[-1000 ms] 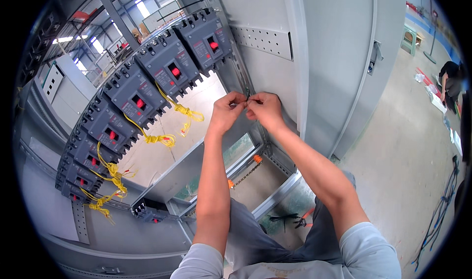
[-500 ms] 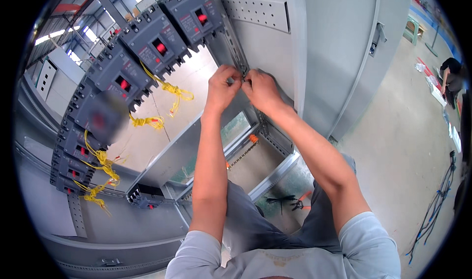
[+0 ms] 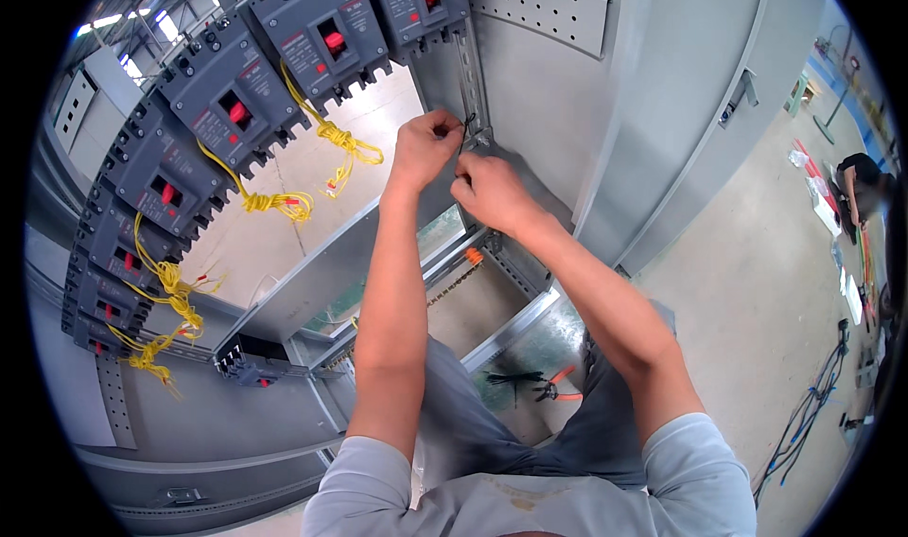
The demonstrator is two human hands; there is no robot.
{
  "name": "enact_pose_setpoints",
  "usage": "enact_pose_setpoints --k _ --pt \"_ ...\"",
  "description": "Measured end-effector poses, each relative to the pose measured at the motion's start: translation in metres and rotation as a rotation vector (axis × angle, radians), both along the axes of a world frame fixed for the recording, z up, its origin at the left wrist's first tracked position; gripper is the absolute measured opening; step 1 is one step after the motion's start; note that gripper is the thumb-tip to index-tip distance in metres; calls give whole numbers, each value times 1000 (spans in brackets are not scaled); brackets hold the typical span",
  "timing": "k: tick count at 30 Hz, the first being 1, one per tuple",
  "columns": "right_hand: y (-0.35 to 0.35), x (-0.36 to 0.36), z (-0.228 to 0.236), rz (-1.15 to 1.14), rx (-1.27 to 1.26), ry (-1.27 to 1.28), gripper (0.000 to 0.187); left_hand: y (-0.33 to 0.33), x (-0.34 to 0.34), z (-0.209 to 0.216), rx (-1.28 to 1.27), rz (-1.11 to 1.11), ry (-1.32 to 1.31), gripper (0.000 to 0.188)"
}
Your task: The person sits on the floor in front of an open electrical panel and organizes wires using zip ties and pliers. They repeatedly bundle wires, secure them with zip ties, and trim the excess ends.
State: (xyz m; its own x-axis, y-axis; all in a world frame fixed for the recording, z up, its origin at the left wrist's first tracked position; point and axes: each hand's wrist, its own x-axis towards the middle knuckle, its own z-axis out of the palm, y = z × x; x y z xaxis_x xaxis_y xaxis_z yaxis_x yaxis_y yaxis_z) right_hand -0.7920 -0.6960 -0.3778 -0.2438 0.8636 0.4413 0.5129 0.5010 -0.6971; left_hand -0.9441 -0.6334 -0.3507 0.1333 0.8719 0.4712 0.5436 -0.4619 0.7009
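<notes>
black cable tie (image 3: 467, 126) | thin strip | pinched against slotted grey upright rail (image 3: 472, 83)

Bare forearms run up from short grey sleeves (image 3: 695, 461) of a T-shirt — a small brownish stain near its collar — above dark grey trousers (image 3: 473, 423); no gloves, watch or rings show.

Row of dark grey moulded circuit breakers (image 3: 236, 111) upper left; perforated grey metal rail (image 3: 470, 83) top centre; orange-handled pliers (image 3: 553, 386) lower centre on cabinet floor.
</notes>
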Motion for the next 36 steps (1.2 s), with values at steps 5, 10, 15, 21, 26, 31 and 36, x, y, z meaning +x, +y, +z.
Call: enact_pose_setpoints --k 5,10,15,21,26,31,36 --pt "-3 12 12 116 -169 125 18 4 -9 -5 4 -37 -13 16" --pt "-12 37 27 154 -349 372 19 0 -9 -2 -53 -37 -50 19" --pt "1 34 22 138 62 344 16 -4 -5 4 -28 -16 -16 19" --pt "14 9 16 375 -563 1226 11 3 3 -6 6 2 -73 20" --pt "19 21 13 382 -679 1512 8 -7 -4 4 -110 29 -21 22" --pt "24 -29 3 584 -839 1807 12 8 -34 -2 -146 -4 -255 23" --pt "45 -47 -4 650 -830 1674 17 0 -50 6 -156 26 -234 26"
